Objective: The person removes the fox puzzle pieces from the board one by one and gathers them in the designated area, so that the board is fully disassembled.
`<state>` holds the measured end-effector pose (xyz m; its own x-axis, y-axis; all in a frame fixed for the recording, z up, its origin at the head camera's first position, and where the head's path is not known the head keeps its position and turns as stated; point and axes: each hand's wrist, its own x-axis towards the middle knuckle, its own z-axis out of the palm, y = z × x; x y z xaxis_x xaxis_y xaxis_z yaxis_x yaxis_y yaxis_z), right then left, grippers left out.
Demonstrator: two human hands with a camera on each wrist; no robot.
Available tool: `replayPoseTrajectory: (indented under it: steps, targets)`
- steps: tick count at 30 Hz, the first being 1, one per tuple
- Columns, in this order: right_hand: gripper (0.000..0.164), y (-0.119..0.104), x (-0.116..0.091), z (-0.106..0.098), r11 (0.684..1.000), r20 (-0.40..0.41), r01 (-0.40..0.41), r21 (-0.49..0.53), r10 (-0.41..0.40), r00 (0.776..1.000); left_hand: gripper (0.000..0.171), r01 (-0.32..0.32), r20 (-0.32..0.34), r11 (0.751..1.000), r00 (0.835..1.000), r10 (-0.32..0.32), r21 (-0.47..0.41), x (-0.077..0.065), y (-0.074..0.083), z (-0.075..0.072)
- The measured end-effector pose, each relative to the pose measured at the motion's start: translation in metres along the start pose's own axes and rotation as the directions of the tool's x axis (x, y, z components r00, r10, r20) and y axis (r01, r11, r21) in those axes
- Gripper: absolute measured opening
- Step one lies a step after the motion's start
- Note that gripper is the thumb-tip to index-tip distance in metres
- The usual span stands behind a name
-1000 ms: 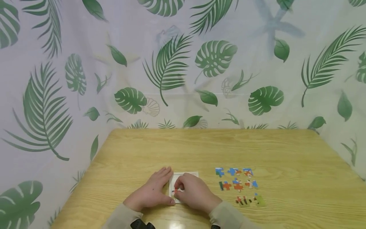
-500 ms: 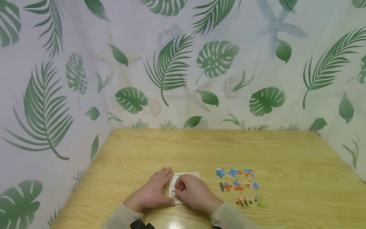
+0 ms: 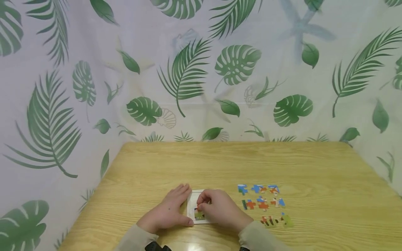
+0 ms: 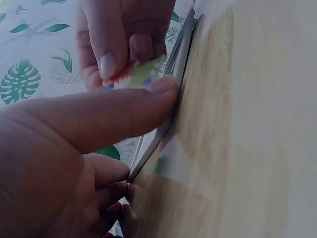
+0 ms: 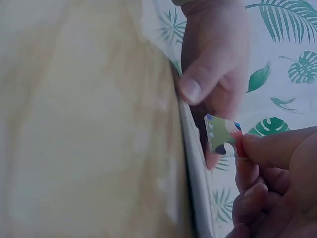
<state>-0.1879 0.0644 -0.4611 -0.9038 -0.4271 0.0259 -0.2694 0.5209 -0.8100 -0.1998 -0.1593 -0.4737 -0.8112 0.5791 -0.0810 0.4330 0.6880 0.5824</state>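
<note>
A small jigsaw piece (image 3: 199,214) with a green part and a red edge is pinched between the thumb and forefinger of my right hand (image 3: 224,209). It overlaps the lower part of a white puzzle tray (image 3: 189,202) in the head view. In the right wrist view the jigsaw piece (image 5: 220,134) stands tilted, its red end at the thumb tip. My left hand (image 3: 171,209) rests along the tray's left side with straight fingers, its thumb at the lower left corner. The right hand covers much of the tray's right side.
To the right of the tray, several loose jigsaw pieces (image 3: 263,203) lie in three rough rows on the wooden table (image 3: 220,164). Behind the table hangs a white curtain (image 3: 201,80) printed with green leaves.
My right hand has shifted slightly to the right with the jigsaw piece, and more of the piece's green part shows now. The left hand stays nearly where it was.
</note>
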Motion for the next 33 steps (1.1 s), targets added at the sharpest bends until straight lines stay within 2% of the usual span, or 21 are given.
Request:
replayPoseTrajectory:
  steps: [5, 10, 15, 27, 30, 33]
  targets:
    - [0.007, 0.005, -0.013, -0.023, 0.998, 0.034, -0.043, 0.048, 0.041, 0.999, 0.109, 0.021, 0.015, 1.0, 1.0, -0.021, -0.001, 0.002, 0.0, 0.002]
    - [0.008, 0.014, -0.03, -0.043, 0.998, 0.058, -0.022, 0.06, 0.019, 0.998, 0.11, 0.033, 0.023, 0.999, 0.999, -0.033, -0.011, -0.001, -0.001, 0.002]
    - [0.009, 0.024, -0.044, -0.056, 1.0, 0.069, -0.016, 0.015, 0.015, 0.997, 0.108, 0.015, 0.023, 1.0, 1.0, -0.015, -0.017, -0.003, -0.001, -0.002]
    - [0.01, 0.054, -0.068, -0.08, 0.993, 0.048, -0.1, -0.07, 0.104, 0.993, 0.11, 0.029, 0.017, 0.999, 0.999, -0.029, -0.028, 0.0, 0.001, 0.0]
    - [0.01, 0.058, -0.072, -0.087, 0.99, 0.03, -0.096, -0.099, 0.1, 0.995, 0.111, 0.033, 0.017, 0.999, 0.999, -0.032, -0.029, 0.001, 0.001, 0.0]
    - [0.008, 0.061, -0.074, -0.092, 0.993, 0.032, -0.089, -0.078, 0.092, 0.995, 0.11, 0.037, 0.017, 0.999, 0.999, -0.037, -0.029, 0.001, -0.001, 0.0]
